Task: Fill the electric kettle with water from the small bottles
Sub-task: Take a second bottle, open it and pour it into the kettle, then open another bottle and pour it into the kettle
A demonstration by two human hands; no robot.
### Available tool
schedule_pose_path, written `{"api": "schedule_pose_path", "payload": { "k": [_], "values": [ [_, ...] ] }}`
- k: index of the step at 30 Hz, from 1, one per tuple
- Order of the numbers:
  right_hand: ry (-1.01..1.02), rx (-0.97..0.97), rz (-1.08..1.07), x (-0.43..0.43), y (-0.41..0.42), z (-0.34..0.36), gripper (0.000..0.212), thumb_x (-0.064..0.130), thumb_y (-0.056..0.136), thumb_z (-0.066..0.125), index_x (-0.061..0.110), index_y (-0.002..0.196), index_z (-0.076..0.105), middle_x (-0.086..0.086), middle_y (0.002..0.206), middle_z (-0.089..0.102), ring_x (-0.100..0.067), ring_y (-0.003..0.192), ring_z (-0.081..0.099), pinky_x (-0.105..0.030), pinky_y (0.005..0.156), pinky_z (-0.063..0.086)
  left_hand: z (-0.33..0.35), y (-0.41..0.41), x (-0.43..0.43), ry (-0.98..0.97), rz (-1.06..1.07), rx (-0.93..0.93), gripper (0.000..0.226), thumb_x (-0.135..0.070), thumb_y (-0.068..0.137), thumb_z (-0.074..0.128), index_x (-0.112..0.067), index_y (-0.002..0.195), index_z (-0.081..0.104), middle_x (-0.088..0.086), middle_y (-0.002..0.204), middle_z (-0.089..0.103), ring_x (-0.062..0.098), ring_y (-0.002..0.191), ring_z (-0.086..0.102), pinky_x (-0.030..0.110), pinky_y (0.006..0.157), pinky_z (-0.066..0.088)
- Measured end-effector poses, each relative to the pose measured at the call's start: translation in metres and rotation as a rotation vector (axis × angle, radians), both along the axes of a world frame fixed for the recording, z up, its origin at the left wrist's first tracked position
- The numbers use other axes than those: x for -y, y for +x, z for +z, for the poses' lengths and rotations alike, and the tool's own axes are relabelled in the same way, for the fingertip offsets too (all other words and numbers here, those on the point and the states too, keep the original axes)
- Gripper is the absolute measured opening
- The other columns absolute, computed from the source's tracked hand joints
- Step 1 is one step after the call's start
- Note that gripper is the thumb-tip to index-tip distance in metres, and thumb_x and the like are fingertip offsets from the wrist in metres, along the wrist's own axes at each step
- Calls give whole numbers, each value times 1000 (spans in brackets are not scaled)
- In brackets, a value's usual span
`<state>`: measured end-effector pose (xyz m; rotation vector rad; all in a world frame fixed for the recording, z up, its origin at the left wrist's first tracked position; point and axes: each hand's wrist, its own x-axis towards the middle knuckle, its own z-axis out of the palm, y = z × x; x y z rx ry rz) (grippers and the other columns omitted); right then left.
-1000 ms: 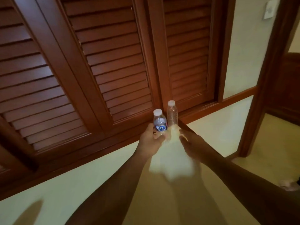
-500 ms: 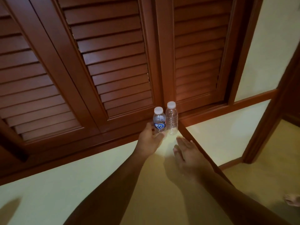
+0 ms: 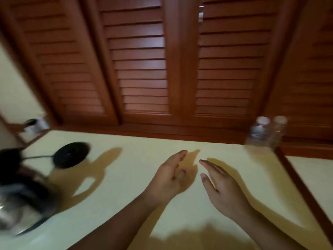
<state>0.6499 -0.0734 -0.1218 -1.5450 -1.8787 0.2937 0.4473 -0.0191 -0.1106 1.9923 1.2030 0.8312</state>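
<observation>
Both grips spread, empty: left hand, right hand; bottles' labels blurred unreadable.

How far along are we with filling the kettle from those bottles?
Barely started. Done: two small bottles stand capped at the counter's far right. In hand: nothing; left hand and right hand are open and empty. Left: the kettle, off its base at far left, blurred; opening and pouring remain.
</observation>
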Motion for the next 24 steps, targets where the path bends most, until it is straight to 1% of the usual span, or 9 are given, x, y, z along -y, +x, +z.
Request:
{"api": "schedule_pose_path", "payload": {
  "k": [2, 4, 8, 10, 12, 14, 17, 21, 24],
  "values": [
    [10, -36, 125, 1, -53, 5, 46, 36, 103, 48, 26, 147, 49, 20, 145, 48, 23, 129, 30, 3, 105, 15, 2, -57, 25, 49, 87, -25, 55, -28, 106, 50, -30, 160, 42, -15, 158, 50, 1, 146, 46, 29, 121, 40],
    [29, -78, 243, 6, -106, 9, 46, 35, 102, 49, 28, 148, 47, 25, 144, 45, 27, 129, 29, 2, 105, 19, 5, -109, 52, 85, 177, -55, 55, -22, 108, 51, -32, 161, 40, -17, 161, 47, -2, 148, 40, 33, 124, 37],
    [49, -137, 448, 24, -205, 16, 44, 31, 103, 50, 27, 147, 49, 20, 145, 51, 12, 135, 39, -8, 109, 30, 13, -201, 112, 162, 314, -95, 57, -14, 107, 54, -29, 161, 39, -13, 160, 48, 0, 149, 41, 33, 122, 38],
    [64, -178, 528, 38, -250, 19, 43, 29, 103, 50, 24, 145, 51, 16, 142, 55, 5, 134, 45, -19, 110, 39, 18, -243, 143, 189, 376, -90, 56, -16, 107, 57, -28, 160, 42, -13, 157, 51, 0, 145, 45, 28, 120, 40],
    [79, -208, 594, 56, -293, 20, 43, 30, 101, 49, 23, 143, 54, 16, 139, 57, 2, 133, 48, -24, 108, 43, 22, -284, 173, 226, 436, -85, 53, -16, 106, 59, -25, 157, 47, -13, 151, 57, 0, 140, 51, 21, 115, 42],
    [101, -241, 645, 78, -335, 22, 41, 30, 101, 49, 22, 140, 57, 17, 137, 57, 1, 131, 50, -21, 106, 43, 24, -327, 200, 268, 491, -88, 47, -15, 105, 61, -23, 151, 54, -15, 143, 61, 0, 135, 55, 18, 110, 44],
    [147, -279, 700, 102, -402, 25, 39, 29, 101, 51, 20, 138, 60, 16, 137, 59, 0, 130, 52, -15, 104, 41, 23, -396, 225, 281, 579, -108, 42, -20, 105, 61, -32, 146, 56, -22, 136, 61, 0, 132, 57, 14, 100, 47],
    [139, -250, 692, 101, -506, 20, 39, 26, 102, 54, 20, 140, 57, 13, 137, 58, 3, 131, 48, -14, 107, 36, 19, -492, 224, 287, 684, -94, 41, -20, 106, 62, -28, 146, 56, -14, 133, 63, -2, 125, 58, 6, 88, 46],
    [126, -142, 598, 84, -578, 8, 41, 29, 101, 53, 20, 141, 55, 7, 138, 59, -2, 128, 49, -4, 106, 25, 15, -554, 208, 282, 749, -77, 42, -22, 106, 62, -28, 147, 56, -12, 132, 64, 1, 116, 61, 13, 86, 49]
  ]
}}
